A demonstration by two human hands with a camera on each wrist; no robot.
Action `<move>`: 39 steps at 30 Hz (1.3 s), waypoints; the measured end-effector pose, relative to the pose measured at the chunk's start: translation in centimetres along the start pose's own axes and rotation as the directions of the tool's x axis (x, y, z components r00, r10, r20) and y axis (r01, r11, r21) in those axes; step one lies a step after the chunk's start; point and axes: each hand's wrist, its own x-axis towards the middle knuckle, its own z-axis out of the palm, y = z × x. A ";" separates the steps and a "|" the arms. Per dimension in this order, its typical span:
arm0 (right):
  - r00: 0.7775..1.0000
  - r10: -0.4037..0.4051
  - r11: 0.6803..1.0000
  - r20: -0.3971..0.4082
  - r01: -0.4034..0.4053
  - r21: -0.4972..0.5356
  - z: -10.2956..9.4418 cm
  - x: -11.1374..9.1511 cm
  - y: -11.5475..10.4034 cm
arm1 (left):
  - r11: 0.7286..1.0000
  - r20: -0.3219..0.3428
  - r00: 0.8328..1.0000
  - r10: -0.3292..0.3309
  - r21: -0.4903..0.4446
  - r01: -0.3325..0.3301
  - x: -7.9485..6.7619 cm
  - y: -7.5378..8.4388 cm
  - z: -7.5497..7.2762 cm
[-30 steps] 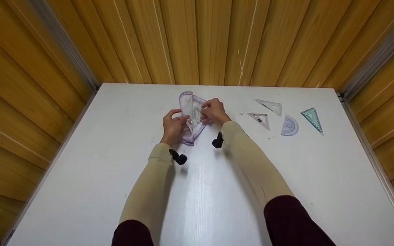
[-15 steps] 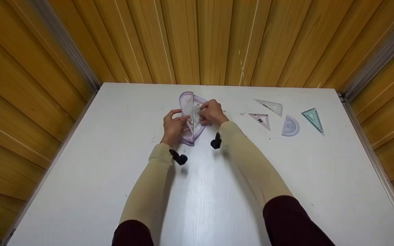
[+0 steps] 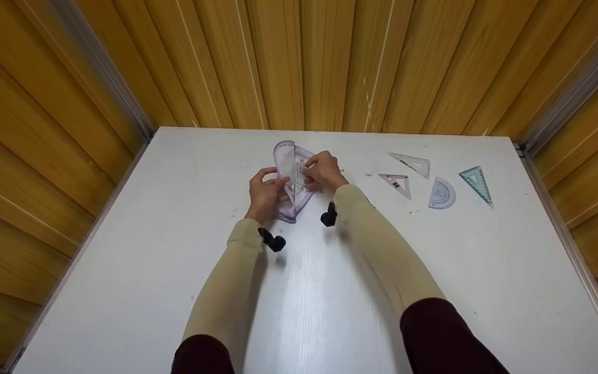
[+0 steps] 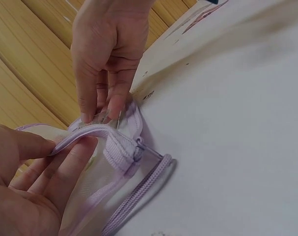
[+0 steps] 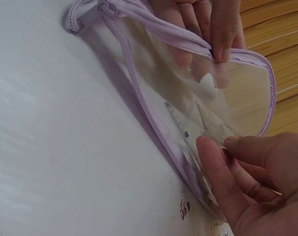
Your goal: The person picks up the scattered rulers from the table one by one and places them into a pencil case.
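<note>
A see-through mesh zip pouch [image 3: 285,158] with lilac trim stands with its mouth apart between the hands. My left hand [image 3: 265,192] pinches the pouch's near rim, thumb outside and fingers behind the mesh, as the left wrist view shows. At the mouth, my right hand [image 3: 324,171] pinches a clear plastic drawing piece [image 5: 210,127] between thumb and fingers. Scale marks run along a clear edge [image 5: 180,129] beside those fingertips, within the pouch opening. A small white shape [image 5: 206,88] shows at the mesh. The zip pull [image 5: 92,17] with its cord hangs at the near end.
To the right on the white table [image 3: 122,259] lie a clear set square [image 3: 421,165], a pink set square [image 3: 402,182], a pale protractor [image 3: 442,194] and a teal set square [image 3: 478,183]. Wood-look panels [image 3: 325,62] stand behind the table and along both sides.
My right hand has shifted very slightly at the pouch's mouth, its fingers still on the clear piece. The left hand keeps its hold on the rim, and the pouch stays in place.
</note>
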 end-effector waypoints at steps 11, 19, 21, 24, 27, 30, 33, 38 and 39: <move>0.996 -0.082 0.992 -0.034 0.078 -0.099 -0.4 0.0 0.1 | 1.000 0.014 1.000 -0.006 -0.004 0.006 0.2 0.0 -0.1; 0.997 -0.071 0.995 0.029 0.073 -0.073 -1.0 -0.8 -0.6 | 1.000 0.010 1.000 -0.007 0.006 0.007 -0.1 0.3 -0.1; 0.996 -0.074 0.994 0.040 0.077 -0.071 -1.1 -0.9 -0.7 | 1.000 0.011 1.000 -0.011 0.009 0.011 -0.2 0.3 -0.1; 0.996 -0.072 0.994 0.045 0.075 -0.075 -1.2 -1.0 -0.7 | 1.000 0.013 1.000 -0.019 0.004 0.019 -0.3 0.2 -0.1; 0.997 -0.063 0.994 0.041 0.067 -0.084 -1.2 -1.0 -0.7 | 1.000 0.013 1.000 -0.023 -0.001 0.023 -0.3 0.2 0.0; 0.998 -0.056 0.995 0.037 0.059 -0.083 -1.3 -1.0 -0.6 | 1.000 0.015 1.000 -0.022 -0.001 0.022 -0.3 0.2 0.0; 0.998 -0.057 0.995 0.040 0.060 -0.077 -1.4 -1.0 -0.6 | 1.000 0.015 1.000 -0.023 0.008 0.022 -0.3 0.2 -0.1; 0.996 -0.082 0.992 0.041 0.085 -0.097 -1.6 -1.1 -0.5 | 1.000 0.013 1.000 -0.018 -0.009 0.018 -0.3 0.2 0.0; 0.996 -0.085 0.991 0.038 0.089 -0.102 -1.6 -1.1 -0.5 | 1.000 0.011 1.000 -0.017 -0.015 0.017 -0.2 0.2 -0.1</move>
